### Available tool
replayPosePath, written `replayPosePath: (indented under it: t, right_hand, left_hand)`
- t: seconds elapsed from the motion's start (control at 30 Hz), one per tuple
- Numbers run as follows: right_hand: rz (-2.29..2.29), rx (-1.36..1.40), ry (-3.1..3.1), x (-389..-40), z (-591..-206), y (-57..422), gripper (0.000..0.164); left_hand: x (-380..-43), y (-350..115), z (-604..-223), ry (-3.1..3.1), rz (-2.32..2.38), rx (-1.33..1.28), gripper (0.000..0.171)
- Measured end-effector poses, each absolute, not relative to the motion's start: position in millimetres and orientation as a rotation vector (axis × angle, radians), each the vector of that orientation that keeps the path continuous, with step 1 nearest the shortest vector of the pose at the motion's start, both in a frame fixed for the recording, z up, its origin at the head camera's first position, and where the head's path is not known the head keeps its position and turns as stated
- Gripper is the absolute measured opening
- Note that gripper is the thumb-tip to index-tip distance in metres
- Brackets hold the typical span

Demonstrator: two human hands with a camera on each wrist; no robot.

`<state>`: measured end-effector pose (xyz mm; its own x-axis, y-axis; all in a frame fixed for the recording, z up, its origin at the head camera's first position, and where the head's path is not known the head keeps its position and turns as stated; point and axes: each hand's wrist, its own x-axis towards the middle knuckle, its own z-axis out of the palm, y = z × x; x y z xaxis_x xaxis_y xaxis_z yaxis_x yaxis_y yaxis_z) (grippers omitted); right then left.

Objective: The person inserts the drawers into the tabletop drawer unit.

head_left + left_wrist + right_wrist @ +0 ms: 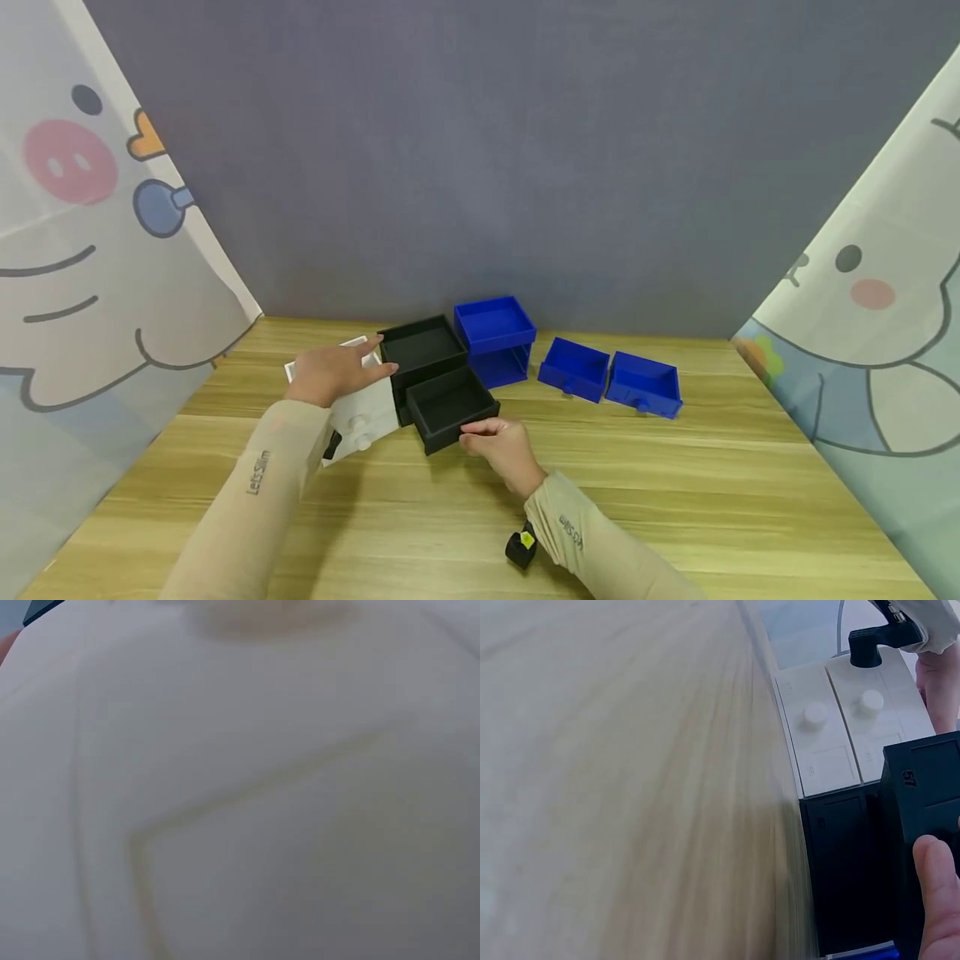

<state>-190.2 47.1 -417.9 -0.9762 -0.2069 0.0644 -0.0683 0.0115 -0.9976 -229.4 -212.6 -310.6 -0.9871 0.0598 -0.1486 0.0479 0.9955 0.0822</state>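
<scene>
A black drawer juts far out from the front of a small black cabinet. Its front edge is pinched by my right hand near the right corner; in the right wrist view the thumb lies on the black drawer's front. My left hand has its index finger and thumb stretched out against the left side of the black cabinet, above a white drawer cabinet. The left wrist view has only a blurred white surface with the hand nearly out of sight.
Right of the black cabinet stands a blue cabinet with an open slot in front. Two blue drawers lie side by side on the wooden table. A grey backdrop rises behind.
</scene>
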Motion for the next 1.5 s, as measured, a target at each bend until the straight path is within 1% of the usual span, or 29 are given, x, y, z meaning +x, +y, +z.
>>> replayPosePath:
  t: [0.23, 0.43, 0.7, 1.23, 1.5]
  right_hand:
    - [-2.118, -0.287, 2.144, -193, -419, 46, 0.02]
    - [-2.137, -0.277, 2.105, -190, -410, 41, 0.02]
    - [-2.09, -0.288, 2.168, -193, -417, 30, 0.017]
    - [-2.174, -0.164, 2.206, -192, -419, 19, 0.015]
    - [-2.142, -0.119, 2.36, -186, -415, 14, 0.011]
  left_hand:
    - [-232, -214, -313, 3.017, 0.11, 0.082, 0.083]
    - [-233, -214, -312, 3.007, 0.085, 0.081, 0.085]
    - [-231, -217, -311, 3.008, 0.11, 0.065, 0.082]
    - [-230, -216, -312, 2.985, 0.17, 0.052, 0.08]
    - [-230, -212, -312, 2.968, 0.197, 0.033, 0.08]
